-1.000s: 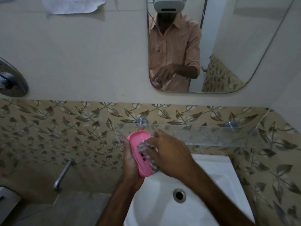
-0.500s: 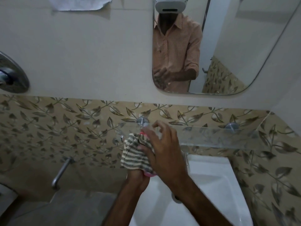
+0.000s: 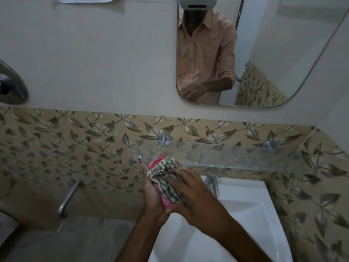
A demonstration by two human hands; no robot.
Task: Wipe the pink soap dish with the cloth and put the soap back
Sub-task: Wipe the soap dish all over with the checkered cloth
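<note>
Middle of the frame, just under the glass shelf (image 3: 236, 156) and over the left edge of the white sink (image 3: 245, 210): the left hand (image 3: 151, 193) is wrapped round the pink soap dish (image 3: 154, 162), holding it up on edge. The right hand (image 3: 194, 197) has its fingers curled on the striped cloth (image 3: 162, 173), pressing it onto the dish. The tap (image 3: 211, 181) is just right of them.

Soap dish (image 3: 155, 162) is sandwiched between the hands: left hand (image 3: 152, 195) on its left, right hand (image 3: 191, 194) on the cloth (image 3: 164, 177) draped over it. Sink (image 3: 249, 216) below, tap (image 3: 211, 183) to the right, shelf (image 3: 238, 157) just behind, mirror (image 3: 287, 53) higher up.
</note>
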